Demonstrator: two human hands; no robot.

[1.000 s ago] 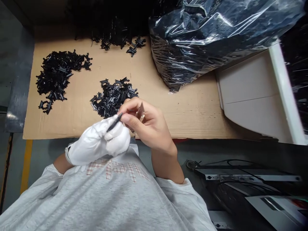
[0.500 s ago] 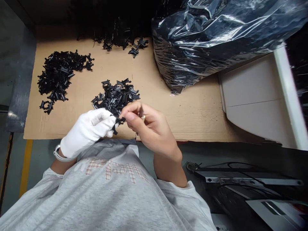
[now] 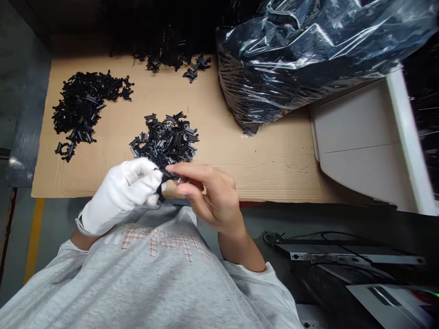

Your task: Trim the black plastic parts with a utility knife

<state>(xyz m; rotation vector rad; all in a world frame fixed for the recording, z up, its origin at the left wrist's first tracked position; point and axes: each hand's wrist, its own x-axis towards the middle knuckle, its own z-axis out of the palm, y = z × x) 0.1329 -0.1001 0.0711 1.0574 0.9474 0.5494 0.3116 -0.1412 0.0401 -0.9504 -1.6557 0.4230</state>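
Note:
A small black plastic clip (image 3: 163, 183) is pinched between my gloved left hand (image 3: 120, 196) and the fingertips of my right hand (image 3: 209, 196), which is bare. Its lower end hangs down beside the white glove's fingers. Just behind both hands lies a heap of similar black clips (image 3: 164, 141) on a cardboard sheet (image 3: 240, 178). A larger heap of clips (image 3: 82, 103) lies to the left, and a further scattered heap (image 3: 171, 61) lies at the far edge of the cardboard.
A bulging black plastic bag (image 3: 284, 59) sits on the cardboard at the back right. Beyond it stands a white-edged beige panel (image 3: 360, 141). Metal brackets and cables (image 3: 346, 258) lie on a dark surface at the lower right.
Both hands have moved slightly lower and closer around the clip. The right fingers now reach further across it, and the metal piece visible in that hand a second ago no longer shows.

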